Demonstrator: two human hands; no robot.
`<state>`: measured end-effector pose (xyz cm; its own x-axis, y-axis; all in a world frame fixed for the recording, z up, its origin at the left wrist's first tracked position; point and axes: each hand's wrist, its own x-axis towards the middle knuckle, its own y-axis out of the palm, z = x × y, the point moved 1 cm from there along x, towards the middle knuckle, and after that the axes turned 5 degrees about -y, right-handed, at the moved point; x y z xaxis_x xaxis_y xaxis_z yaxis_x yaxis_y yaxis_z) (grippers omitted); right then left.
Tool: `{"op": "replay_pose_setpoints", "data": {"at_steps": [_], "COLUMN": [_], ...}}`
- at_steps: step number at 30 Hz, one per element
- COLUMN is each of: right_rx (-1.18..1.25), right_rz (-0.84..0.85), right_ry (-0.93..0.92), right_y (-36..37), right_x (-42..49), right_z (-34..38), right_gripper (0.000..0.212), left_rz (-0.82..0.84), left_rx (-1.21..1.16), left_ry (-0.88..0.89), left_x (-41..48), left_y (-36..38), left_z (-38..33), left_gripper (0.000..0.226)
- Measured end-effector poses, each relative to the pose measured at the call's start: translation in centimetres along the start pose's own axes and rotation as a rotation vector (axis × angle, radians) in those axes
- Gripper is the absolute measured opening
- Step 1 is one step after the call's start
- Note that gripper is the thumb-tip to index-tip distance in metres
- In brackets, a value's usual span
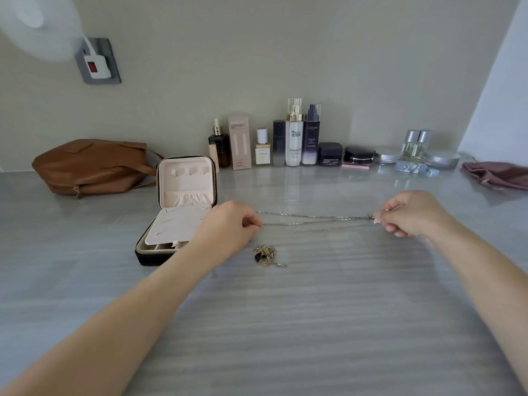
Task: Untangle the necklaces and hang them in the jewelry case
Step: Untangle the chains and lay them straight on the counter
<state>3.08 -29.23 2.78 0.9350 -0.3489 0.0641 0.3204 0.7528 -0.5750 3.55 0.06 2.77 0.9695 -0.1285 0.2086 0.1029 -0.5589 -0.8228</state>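
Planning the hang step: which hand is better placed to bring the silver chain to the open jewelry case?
Probably left. The left hand pinches the silver chain right beside the jewelry case; the right hand holds its other end on the far side.

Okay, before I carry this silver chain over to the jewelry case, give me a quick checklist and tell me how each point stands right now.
1. Left hand pinches one end of the thin silver chain: ok.
2. Right hand pinches the other end: ok.
3. Chain stretched as one clean strand: not ok, several strands run between the hands.
4. Chain free of the small gold and black tangle: cannot tell, a strand seems to lead down to it.
5. Black zip jewelry case open, lid upright: ok.
6. Pale pink lid lining bare of hung necklaces: ok.
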Motion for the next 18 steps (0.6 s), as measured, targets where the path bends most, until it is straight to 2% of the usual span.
{"op": "replay_pose_setpoints", "data": {"at_steps": [4,13,18], "right_rx": [0.012,0.014,0.028], "right_rz": [0.017,0.035,0.034], "right_ry": [0.012,0.040,0.046], "right_y": [-0.03,-0.66,-0.63], "right_x": [0.20,0.17,0.31], "right_z": [-0.21,-0.26,-0.34], "right_gripper": [0.018,0.009,0.017], "left_rz": [-0.008,-0.038,-0.118], "left_rx": [0.043,-0.069,-0.123], "left_ry": [0.014,0.011,-0.031], "left_x": [0.00,-0.06,-0.07], "left_y": [0.08,-0.54,-0.80], "left_z": [0.07,0.03,0.17], "left_gripper": [0.008,0.005,0.006]}}
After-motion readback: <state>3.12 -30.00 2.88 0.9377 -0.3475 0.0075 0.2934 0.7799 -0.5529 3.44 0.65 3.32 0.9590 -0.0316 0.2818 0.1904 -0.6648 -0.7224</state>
